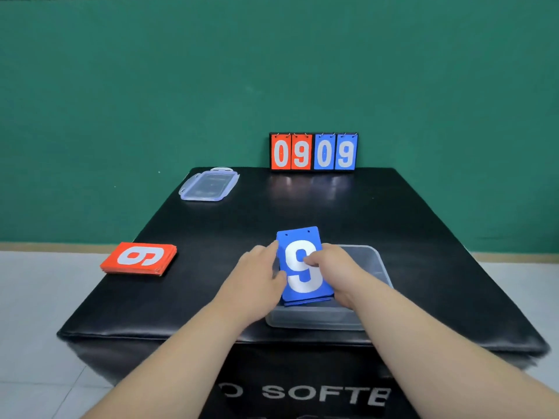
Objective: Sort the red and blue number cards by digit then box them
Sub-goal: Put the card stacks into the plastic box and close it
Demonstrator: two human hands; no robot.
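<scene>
We read the white digits 0, 9, 0, 9 on the scoreboard (313, 151): two red flaps, then two blue. The blue card stack (302, 282) shows a white 9 on top. The red card stack (139, 257) shows a sideways digit, 6 or 9. The black box front (302, 373) reads "O SOFTE", cut off.

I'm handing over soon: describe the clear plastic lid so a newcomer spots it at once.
On the black padded table, look to the far left corner, left of the upright red-and-blue flip scoreboard. The clear rectangular plastic lid lies flat there. Unlike the deeper clear plastic box at the near edge, it is shallow, with latch tabs.
</scene>
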